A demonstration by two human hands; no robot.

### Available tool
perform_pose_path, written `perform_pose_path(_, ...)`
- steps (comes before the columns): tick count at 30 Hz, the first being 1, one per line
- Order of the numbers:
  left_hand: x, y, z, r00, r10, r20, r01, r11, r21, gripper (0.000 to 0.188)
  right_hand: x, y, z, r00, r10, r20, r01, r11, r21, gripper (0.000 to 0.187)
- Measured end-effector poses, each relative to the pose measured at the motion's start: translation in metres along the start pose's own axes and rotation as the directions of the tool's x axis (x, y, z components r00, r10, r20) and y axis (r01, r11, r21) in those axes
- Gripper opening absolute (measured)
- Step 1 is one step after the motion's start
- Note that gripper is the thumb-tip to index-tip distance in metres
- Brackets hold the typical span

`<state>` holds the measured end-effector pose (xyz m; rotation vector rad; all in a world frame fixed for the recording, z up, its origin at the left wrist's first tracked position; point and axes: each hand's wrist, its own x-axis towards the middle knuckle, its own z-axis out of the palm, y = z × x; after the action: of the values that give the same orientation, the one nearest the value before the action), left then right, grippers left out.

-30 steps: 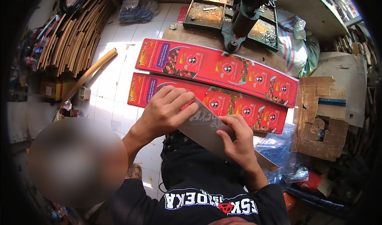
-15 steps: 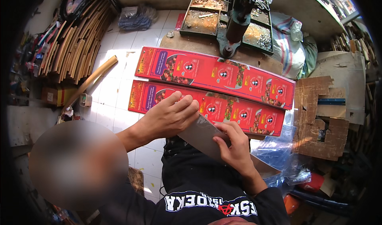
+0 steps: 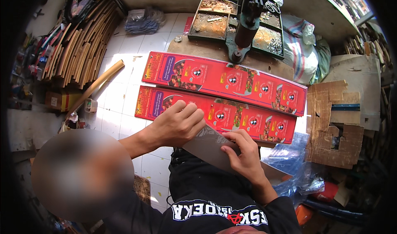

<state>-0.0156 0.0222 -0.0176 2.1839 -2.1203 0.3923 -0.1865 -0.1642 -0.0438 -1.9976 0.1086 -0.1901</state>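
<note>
Grips a grey panel (image 3: 211, 152) at its upper left end in a curled left hand (image 3: 180, 124); pinches its far edge with the right hand (image 3: 245, 153). Holds it slantwise above the dark trousers (image 3: 188, 172), just on the near side of two red printed strips (image 3: 258, 124), with a dark metal press (image 3: 247, 33) beyond them.

You're wearing a black top (image 3: 206, 192) with big white block lettering (image 3: 188, 210) across the chest — upside down from your own view — and a red ringed emblem (image 3: 235, 219) set into it. Your right sleeve (image 3: 285, 209) is plain black and stops on the forearm; your left sleeve (image 3: 140, 207) is black too, its end hidden behind a blurred patch (image 3: 82, 176). Your left hand (image 3: 182, 124) and right hand (image 3: 244, 153) are bare — wrists as well.
</note>
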Motion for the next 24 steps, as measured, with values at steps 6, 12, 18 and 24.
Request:
perform_pose_path(6, -0.004, -0.002, 0.001, 0.994, -0.001, -0.106, 0.003, 1.000, 0.017, 0.009, 0.002, -0.002, -0.002, 1.000, 0.009, 0.030, -0.011, 0.998, 0.061, 0.033)
perform_pose_path(12, -0.004, -0.004, 0.001, 0.985, -0.064, -0.162, 0.063, 0.998, -0.012, 0.008, 0.007, -0.005, -0.005, 0.999, -0.015, 0.040, 0.014, 0.999, 0.042, 0.033)
perform_pose_path(18, -0.002, 0.005, -0.006, 0.955, -0.228, -0.189, 0.218, 0.973, -0.074, 0.009, 0.007, -0.011, -0.005, 0.998, 0.052, 0.046, -0.056, 0.993, 0.104, 0.032)
perform_pose_path(24, -0.020, -0.045, -0.024, 0.803, -0.554, -0.221, 0.547, 0.831, -0.098, 0.013, -0.001, 0.001, -0.019, 0.995, 0.088, -0.052, -0.088, 0.996, 0.008, 0.031)
